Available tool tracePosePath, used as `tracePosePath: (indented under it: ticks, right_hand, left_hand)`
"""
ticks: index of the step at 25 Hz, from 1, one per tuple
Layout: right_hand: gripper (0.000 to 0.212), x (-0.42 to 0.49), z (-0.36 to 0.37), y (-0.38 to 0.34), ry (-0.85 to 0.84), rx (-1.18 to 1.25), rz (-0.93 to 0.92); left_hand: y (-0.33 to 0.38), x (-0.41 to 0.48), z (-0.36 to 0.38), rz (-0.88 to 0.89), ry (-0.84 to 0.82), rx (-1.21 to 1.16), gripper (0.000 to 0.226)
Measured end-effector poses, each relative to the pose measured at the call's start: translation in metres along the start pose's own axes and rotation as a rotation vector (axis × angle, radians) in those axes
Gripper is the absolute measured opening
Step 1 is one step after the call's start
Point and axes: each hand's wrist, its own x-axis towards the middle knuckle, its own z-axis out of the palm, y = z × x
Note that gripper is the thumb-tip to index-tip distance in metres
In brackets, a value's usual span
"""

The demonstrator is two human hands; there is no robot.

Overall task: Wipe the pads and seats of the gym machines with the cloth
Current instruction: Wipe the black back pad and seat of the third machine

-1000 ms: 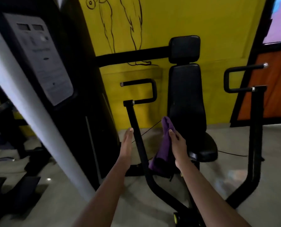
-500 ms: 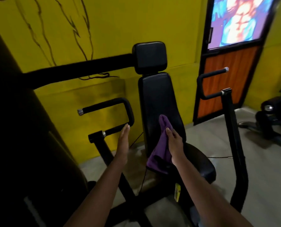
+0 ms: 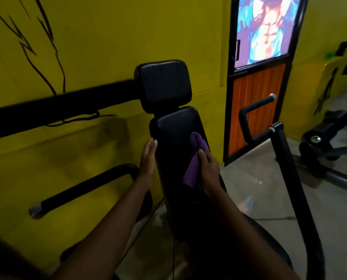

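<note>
Right hand [image 3: 209, 168] clutching purple cloth [image 3: 195, 158] on back pad [image 3: 174, 134]; left hand [image 3: 147, 160] flat, unclenched beside; wipe with firm overlapping strokes.

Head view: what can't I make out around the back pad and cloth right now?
Seat: mostly lost in shadow under both forearms.
Cloth: lower end fades into the dark; the right hand has its fingers hidden behind it.
Whether cloth touches the back pad: unclear from this angle.
Horizontal bar: cut off by the left edge.

yellow wall [image 3: 112, 33], black line drawing [image 3: 27, 43] | door [image 3: 228, 98]: orange panel [image 3: 255, 106] below poster [image 3: 267, 27] | grey floor [image 3: 259, 188]
</note>
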Motion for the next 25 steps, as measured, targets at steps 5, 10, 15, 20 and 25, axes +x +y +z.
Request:
tracePosePath:
  ticks: [5,10,15,20,25]
  right_hand:
    - [0.057,0.097,0.034,0.031,0.011,-0.022,-0.015]
    - [0.056,0.161,0.055,0.045,-0.021,-0.021,-0.086]
    - [0.043,0.195,0.057,0.063,0.086,0.005,-0.137]
    - [0.047,0.182,0.109,0.069,0.12,-0.267,-0.381]
    - [0.051,0.187,0.174,0.085,0.217,-0.636,-0.637]
  left_hand:
    - [-0.022,0.114,0.01,-0.015,0.114,0.128,0.062]
    - [-0.045,0.194,0.016,-0.089,0.085,0.203,0.081]
    - [-0.067,0.229,0.011,-0.084,0.059,0.182,0.058]
    - [-0.074,0.234,0.012,-0.06,0.042,0.091,0.049]
    - [-0.083,0.238,0.012,-0.026,0.022,0.075,0.05]
